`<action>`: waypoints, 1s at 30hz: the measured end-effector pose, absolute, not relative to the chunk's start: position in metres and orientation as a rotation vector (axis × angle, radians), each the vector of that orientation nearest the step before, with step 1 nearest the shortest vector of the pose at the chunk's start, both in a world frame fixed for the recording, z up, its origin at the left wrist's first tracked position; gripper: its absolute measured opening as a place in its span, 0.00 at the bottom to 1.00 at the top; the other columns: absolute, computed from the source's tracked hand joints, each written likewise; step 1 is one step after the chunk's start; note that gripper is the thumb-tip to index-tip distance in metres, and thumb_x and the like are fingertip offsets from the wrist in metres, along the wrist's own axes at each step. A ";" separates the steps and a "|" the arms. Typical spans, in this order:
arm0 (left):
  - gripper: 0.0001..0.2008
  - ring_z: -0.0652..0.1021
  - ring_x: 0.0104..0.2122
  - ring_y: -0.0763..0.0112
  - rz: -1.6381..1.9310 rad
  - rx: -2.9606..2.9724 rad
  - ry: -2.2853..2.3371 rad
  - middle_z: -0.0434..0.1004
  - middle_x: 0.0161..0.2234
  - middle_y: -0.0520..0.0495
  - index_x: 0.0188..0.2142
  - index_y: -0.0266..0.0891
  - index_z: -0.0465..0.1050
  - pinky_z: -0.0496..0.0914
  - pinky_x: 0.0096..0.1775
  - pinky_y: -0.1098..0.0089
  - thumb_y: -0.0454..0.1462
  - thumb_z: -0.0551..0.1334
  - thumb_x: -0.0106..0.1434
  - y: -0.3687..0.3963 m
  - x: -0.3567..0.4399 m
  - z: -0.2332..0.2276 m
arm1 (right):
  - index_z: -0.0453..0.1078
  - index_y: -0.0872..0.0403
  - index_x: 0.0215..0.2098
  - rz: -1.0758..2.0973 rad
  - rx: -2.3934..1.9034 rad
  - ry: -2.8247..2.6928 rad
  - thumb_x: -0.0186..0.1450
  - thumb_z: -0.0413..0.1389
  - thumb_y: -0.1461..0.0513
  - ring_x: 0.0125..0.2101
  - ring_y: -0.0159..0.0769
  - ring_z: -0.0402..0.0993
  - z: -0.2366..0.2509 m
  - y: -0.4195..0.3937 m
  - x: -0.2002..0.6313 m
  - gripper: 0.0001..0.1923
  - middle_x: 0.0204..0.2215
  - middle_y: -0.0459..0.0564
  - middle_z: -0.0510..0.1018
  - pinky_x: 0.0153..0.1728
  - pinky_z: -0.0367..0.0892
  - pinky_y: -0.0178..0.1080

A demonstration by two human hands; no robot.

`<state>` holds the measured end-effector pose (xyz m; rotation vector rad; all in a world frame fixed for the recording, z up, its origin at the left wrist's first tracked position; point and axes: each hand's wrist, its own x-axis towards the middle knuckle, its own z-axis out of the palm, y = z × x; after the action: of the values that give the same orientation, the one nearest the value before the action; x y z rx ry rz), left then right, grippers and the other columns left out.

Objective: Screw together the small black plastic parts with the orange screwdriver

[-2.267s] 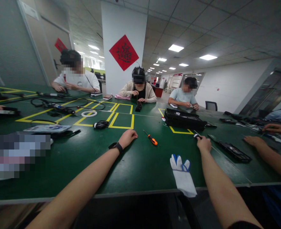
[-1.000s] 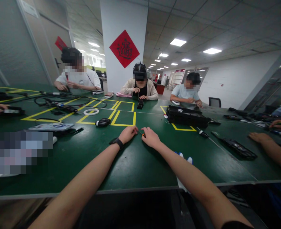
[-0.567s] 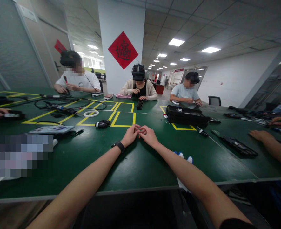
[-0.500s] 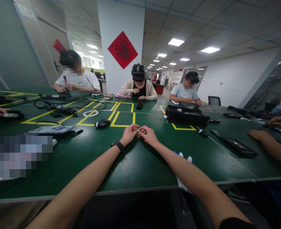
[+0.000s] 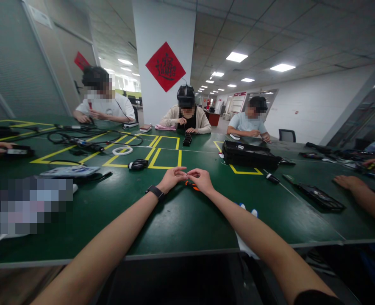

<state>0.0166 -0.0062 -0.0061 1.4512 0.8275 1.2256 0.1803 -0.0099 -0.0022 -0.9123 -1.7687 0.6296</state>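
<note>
My left hand, with a black watch on its wrist, is held just above the green table. Facing it, my right hand has its fingertips almost touching those of the left. Thumb and fingers are pinched together on both hands; whatever lies between them is too small to make out. Under the right hand, a tool with orange and black handles lies on the table, partly covered by the fingers.
Left of my hands are a coiled black cable, a white ring and a phone-like slab. A black case sits right of centre. Blue-and-white items show by my right forearm. Several people work around the table.
My fingertips have shifted slightly, and both hands stay pinched close together. More of the orange-handled tool shows under the right hand. The view has moved a little.
</note>
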 end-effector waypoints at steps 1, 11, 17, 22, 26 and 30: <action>0.31 0.78 0.30 0.71 1.238 1.470 0.844 0.78 0.35 0.44 0.49 0.33 0.64 0.71 0.41 0.64 0.34 0.69 0.46 -0.007 0.017 -0.006 | 0.72 0.57 0.32 0.618 -0.917 -1.771 0.54 0.58 0.59 0.28 0.34 0.74 -0.002 -0.010 0.180 0.10 0.27 0.49 0.78 0.31 0.68 0.35; 0.33 0.77 0.29 0.72 1.205 1.469 0.815 0.78 0.31 0.45 0.55 0.33 0.55 0.71 0.39 0.65 0.34 0.66 0.51 -0.004 0.020 -0.011 | 0.74 0.55 0.33 0.417 -0.822 -1.945 0.58 0.56 0.60 0.32 0.33 0.71 0.007 -0.009 0.189 0.08 0.31 0.49 0.76 0.36 0.66 0.35; 0.30 0.77 0.30 0.72 1.188 1.514 0.845 0.77 0.32 0.45 0.52 0.33 0.59 0.70 0.38 0.65 0.37 0.65 0.51 0.001 0.019 -0.014 | 0.74 0.54 0.32 0.436 -0.836 -1.982 0.58 0.56 0.58 0.32 0.33 0.70 0.005 -0.008 0.190 0.09 0.30 0.49 0.76 0.36 0.65 0.35; 0.24 0.75 0.30 0.72 1.215 1.823 0.906 0.75 0.31 0.47 0.50 0.34 0.62 0.69 0.38 0.67 0.39 0.62 0.55 -0.003 0.023 -0.012 | 0.72 0.55 0.31 0.603 -0.959 -1.936 0.57 0.56 0.59 0.30 0.32 0.72 0.004 0.002 0.190 0.08 0.29 0.48 0.77 0.34 0.66 0.34; 0.20 0.74 0.32 0.72 1.127 2.148 0.937 0.73 0.32 0.49 0.50 0.39 0.61 0.67 0.39 0.68 0.38 0.59 0.57 -0.012 0.029 -0.010 | 0.72 0.56 0.32 0.661 -1.161 -1.900 0.56 0.56 0.61 0.27 0.31 0.72 0.017 0.021 0.219 0.07 0.27 0.48 0.78 0.30 0.66 0.34; 0.16 0.72 0.35 0.70 1.028 2.387 1.014 0.72 0.33 0.49 0.49 0.41 0.64 0.65 0.41 0.67 0.38 0.54 0.60 -0.017 0.030 -0.008 | 0.71 0.57 0.30 0.512 -1.409 -1.791 0.56 0.56 0.61 0.24 0.32 0.71 0.032 0.025 0.298 0.07 0.24 0.49 0.77 0.29 0.65 0.34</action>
<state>0.0302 -0.0173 -0.0083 2.3874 1.0144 1.0276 0.2980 0.0249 0.0315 -1.4089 -1.7907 0.5118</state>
